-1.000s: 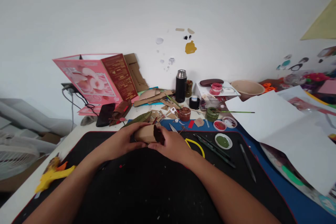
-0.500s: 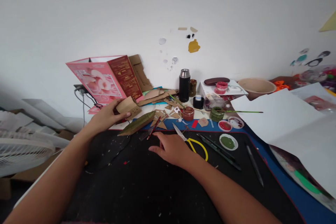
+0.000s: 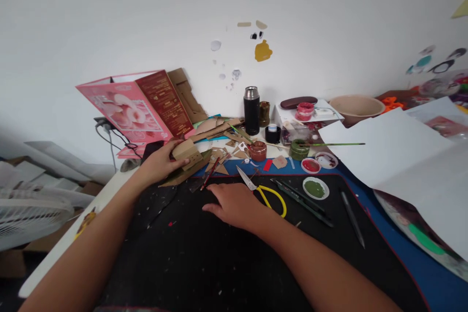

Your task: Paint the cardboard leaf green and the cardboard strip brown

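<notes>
My left hand (image 3: 164, 162) is closed on a small folded cardboard piece (image 3: 190, 154) with small dark holes, thumb along its front and fingers behind. That piece overlaps a long green-brown leaf-shaped piece (image 3: 173, 179) at the back edge of the black mat. My right hand (image 3: 234, 206) lies on the mat, thumb apart from the fingers, with nothing visible in it. Just beyond its fingertips is a dark red pencil (image 3: 210, 173). To its right are scissors (image 3: 272, 200) with yellow handles, their blades partly open.
Cardboard scraps (image 3: 219, 158), a red-brown paint jar (image 3: 258, 151) and a green paint jar (image 3: 300, 149) line the back. A black flask (image 3: 251, 112) stands behind them. Dark pens (image 3: 302, 200) and a green paint lid (image 3: 315, 188) lie right. A fan (image 3: 32, 212) is far left.
My left hand has moved right with the cardboard piece, which now covers more of the leaf-shaped piece. My right hand stays nearly in place. The view has shifted slightly.
</notes>
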{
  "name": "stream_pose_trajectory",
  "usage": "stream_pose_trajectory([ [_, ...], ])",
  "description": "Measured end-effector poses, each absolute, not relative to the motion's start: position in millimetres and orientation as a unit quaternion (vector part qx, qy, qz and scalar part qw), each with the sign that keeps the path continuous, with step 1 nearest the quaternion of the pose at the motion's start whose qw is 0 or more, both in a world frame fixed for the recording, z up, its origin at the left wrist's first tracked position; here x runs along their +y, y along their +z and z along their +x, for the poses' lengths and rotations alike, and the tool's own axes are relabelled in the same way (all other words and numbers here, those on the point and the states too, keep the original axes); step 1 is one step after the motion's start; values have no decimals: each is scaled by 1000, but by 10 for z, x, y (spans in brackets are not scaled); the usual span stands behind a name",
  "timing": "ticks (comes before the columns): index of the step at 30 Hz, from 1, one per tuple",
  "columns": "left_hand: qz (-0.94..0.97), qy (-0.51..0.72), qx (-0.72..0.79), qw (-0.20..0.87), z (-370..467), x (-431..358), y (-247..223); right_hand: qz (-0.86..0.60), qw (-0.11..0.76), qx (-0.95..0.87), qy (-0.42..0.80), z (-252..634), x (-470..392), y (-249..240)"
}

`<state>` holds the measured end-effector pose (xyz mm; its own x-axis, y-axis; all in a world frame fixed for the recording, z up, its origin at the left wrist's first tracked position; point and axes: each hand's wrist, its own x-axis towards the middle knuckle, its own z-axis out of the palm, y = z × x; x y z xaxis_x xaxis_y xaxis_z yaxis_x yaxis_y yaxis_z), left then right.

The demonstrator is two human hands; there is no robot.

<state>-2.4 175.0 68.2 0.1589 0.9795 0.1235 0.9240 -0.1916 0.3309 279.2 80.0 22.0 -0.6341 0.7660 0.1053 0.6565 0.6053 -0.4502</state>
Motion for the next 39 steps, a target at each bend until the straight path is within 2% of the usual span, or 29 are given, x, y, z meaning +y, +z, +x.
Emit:
stream_pose_trajectory([
  [20, 731, 129, 656, 139, -46, 1721, 711, -388, 131, -900, 148, 2797, 751, 287],
  [39, 740, 111, 661, 55, 72, 1697, 666, -384, 128, -902, 149, 2785, 745, 297],
])
